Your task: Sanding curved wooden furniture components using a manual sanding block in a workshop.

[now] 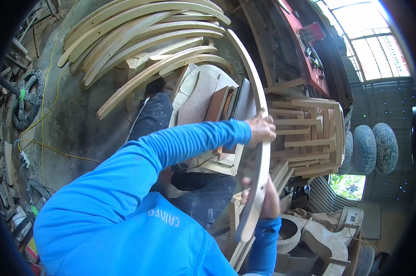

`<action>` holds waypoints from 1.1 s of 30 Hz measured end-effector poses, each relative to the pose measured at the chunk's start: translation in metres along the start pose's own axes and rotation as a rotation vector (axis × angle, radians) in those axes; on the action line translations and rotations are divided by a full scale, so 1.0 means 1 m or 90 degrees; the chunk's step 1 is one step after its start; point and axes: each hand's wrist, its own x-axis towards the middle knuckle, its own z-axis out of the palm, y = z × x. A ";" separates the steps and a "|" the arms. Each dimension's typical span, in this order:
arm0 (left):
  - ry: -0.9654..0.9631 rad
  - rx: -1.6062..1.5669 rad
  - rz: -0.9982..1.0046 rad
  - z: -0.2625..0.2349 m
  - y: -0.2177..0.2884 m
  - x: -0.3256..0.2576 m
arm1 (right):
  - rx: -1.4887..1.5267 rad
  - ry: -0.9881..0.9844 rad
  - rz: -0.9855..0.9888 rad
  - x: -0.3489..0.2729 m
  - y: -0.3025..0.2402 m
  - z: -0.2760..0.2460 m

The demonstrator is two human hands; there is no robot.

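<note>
A long curved wooden strip stretches from the top middle down to the right of my lap. My left hand is closed around it near the middle, fingers over its face. Lower down, my right hand grips the strip from behind, partly hidden by the wood and slightly blurred. A small dark hole shows near the strip's lower end. Beneath and left of the strip, between my knees, stands a wooden work stand with flat boards leaning in it.
Several curved wooden strips are piled at the upper left. Stacked wooden frames stand on the right. A pale machine housing fills the lower right. A yellow cord crosses the floor at left. Round tanks stand by the far-right wall.
</note>
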 end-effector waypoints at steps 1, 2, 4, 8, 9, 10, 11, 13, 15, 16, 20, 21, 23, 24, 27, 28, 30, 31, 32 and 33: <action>-0.012 -0.016 0.018 0.003 0.022 -0.007 | -0.119 -0.054 -0.039 -0.012 0.017 -0.020; 0.009 -0.019 0.026 0.011 0.042 -0.017 | -0.078 0.031 0.002 -0.030 0.036 -0.029; 0.065 -0.025 0.030 0.033 0.091 -0.038 | -0.184 0.104 -0.006 -0.068 0.064 -0.039; 0.073 -0.143 0.132 0.047 0.204 -0.073 | -0.299 0.218 -0.043 -0.177 0.129 -0.078; 0.055 -0.218 0.182 0.044 0.219 -0.082 | -0.268 0.291 -0.018 -0.202 0.141 -0.072; 0.052 -0.224 0.178 0.036 0.225 -0.089 | -0.254 0.305 -0.004 -0.231 0.162 -0.092; -0.026 -0.351 0.254 0.029 0.230 -0.096 | -0.293 0.442 0.092 -0.254 0.181 -0.099; -0.107 -0.488 0.336 0.016 0.238 -0.099 | -0.385 0.513 0.002 -0.279 0.213 -0.095; -0.115 -0.560 0.318 0.005 0.234 -0.099 | -0.477 0.451 -0.076 -0.273 0.219 -0.109; -0.102 -0.573 0.308 0.003 0.229 -0.096 | -0.570 0.376 -0.161 -0.264 0.220 -0.110; -0.035 -0.507 0.204 -0.007 0.192 -0.094 | -0.439 0.319 -0.196 -0.177 0.203 -0.078; -0.024 -0.501 0.200 -0.011 0.184 -0.097 | -0.337 0.323 -0.168 -0.156 0.201 -0.068; 0.088 -0.354 0.132 -0.019 0.174 -0.102 | -0.229 0.301 -0.191 -0.115 0.196 -0.062; 0.134 -0.372 0.100 -0.023 0.170 -0.102 | -0.232 0.272 -0.178 -0.093 0.186 -0.065; 0.210 -0.406 0.028 -0.032 0.153 -0.102 | -0.311 0.247 -0.153 -0.034 0.124 -0.022; 0.248 -0.402 0.026 -0.034 0.152 -0.098 | -0.691 0.267 -0.396 0.002 0.121 -0.056; 0.242 -0.429 0.010 -0.033 0.146 -0.099 | -1.066 0.264 -0.639 0.055 0.115 -0.074; 0.241 -0.460 -0.006 -0.032 0.145 -0.097 | -0.893 0.245 -0.570 0.067 0.100 -0.056; 0.250 -0.463 -0.019 -0.036 0.145 -0.099 | -0.717 0.219 -0.498 0.079 0.086 -0.037; 0.242 -0.466 -0.011 -0.035 0.148 -0.099 | -0.542 0.201 -0.426 0.085 0.073 -0.020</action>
